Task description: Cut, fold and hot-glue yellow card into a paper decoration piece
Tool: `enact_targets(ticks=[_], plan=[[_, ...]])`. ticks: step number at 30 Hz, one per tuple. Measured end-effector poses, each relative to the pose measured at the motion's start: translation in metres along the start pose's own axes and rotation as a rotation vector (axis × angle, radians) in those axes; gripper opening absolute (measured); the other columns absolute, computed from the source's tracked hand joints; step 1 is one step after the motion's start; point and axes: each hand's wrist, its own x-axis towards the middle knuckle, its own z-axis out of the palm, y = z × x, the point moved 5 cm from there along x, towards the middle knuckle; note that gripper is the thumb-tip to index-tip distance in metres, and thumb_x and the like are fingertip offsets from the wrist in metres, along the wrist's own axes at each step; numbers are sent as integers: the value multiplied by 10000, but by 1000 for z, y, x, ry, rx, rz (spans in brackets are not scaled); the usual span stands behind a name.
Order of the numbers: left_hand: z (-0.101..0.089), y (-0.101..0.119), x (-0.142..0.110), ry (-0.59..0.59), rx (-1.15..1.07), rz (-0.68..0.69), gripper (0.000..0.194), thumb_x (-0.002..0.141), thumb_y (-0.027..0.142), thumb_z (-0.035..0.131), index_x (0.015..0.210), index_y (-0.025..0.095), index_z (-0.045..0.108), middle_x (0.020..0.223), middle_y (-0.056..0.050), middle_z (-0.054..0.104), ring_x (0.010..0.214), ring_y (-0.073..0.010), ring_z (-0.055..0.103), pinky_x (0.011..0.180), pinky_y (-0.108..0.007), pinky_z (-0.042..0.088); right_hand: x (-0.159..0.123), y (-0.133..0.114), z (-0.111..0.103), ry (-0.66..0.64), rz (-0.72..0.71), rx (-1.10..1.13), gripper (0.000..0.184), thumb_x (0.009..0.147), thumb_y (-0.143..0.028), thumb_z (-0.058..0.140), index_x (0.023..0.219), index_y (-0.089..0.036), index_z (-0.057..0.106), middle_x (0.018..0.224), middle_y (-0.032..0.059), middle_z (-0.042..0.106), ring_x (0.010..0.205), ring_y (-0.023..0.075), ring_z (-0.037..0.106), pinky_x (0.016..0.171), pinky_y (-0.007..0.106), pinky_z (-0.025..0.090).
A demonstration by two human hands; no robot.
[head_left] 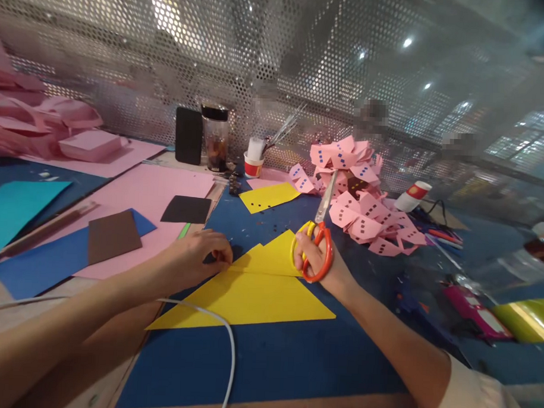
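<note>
A sheet of yellow paper [246,298] lies on the blue table mat, with a crease or edge running across it and a notch in its far edge. At its left side rests my left hand [210,249], fingers curled and pinching the paper's edge. My right hand [321,262] is at the sheet's right side, fingers through the yellow and orange handles of a pair of scissors [324,206]. The blades look closed and point away from me, up toward a heap of pink paper pieces [365,213] marked with small dark squares.
A white cable [231,345] crosses the near side of the yellow paper. Left lie pink sheets [165,182], blue paper [47,261] and brown paper [114,237]. Behind stand a dark-lidded jar [215,142] and a paper cup [253,166] before a perforated metal screen [259,61].
</note>
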Motion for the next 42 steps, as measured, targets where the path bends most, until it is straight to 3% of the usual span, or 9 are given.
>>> enact_targets(ticks=[5,9,13,17,24,32,39,42], plan=[[1,28,-8,246,168,78,252,1022,286,479,992,203,716,1043,-80,708,967,-237,627,879,-388,475,-4,9,15,-52,9,92,402,990,-565,521,780,-227,469,548,-49,561,420,90,454,440,222,378],[26,70,-23,178,89,291,299,1059,194,391,1199,203,655,1180,-99,709,1065,-226,649,935,-397,517,-1,20,17,-41,22,78,433,989,-566,521,732,-220,480,542,-36,561,413,90,447,435,229,377],[48,92,-31,83,86,330,329,1066,277,442,1372,229,554,1435,-83,619,1320,-262,556,1113,-462,466,0,16,14,-6,28,61,451,980,-583,521,721,-216,489,539,-33,570,388,77,412,407,222,348],[54,93,-32,63,136,293,574,1027,463,520,1519,184,419,1568,-129,503,1439,-314,461,1173,-510,424,-2,0,14,22,16,75,381,979,-563,540,808,-228,479,536,-56,584,359,69,377,384,211,323],[52,94,-31,81,168,336,626,998,568,517,1458,143,499,1498,-172,571,1421,-356,491,1180,-530,410,2,-24,43,-111,-58,124,386,1005,-515,511,765,-213,508,546,-44,580,401,74,455,400,197,353],[54,93,-35,102,175,335,696,989,626,485,1483,137,475,1516,-191,546,1472,-354,431,1231,-523,336,21,-19,89,-243,-39,88,328,991,-466,557,778,-221,510,555,-44,610,411,94,527,451,218,444],[56,92,-38,119,148,347,711,989,625,484,1492,123,475,1506,-201,555,1448,-346,467,1237,-486,317,29,-11,96,-238,34,0,281,1001,-403,533,789,-231,469,536,-47,615,417,109,556,492,235,482],[55,93,-38,126,160,344,702,996,639,450,1485,137,483,1480,-186,585,1411,-339,513,1199,-476,368,28,-14,97,-248,39,2,293,1011,-402,516,780,-233,452,522,-60,582,410,103,538,492,233,472]])
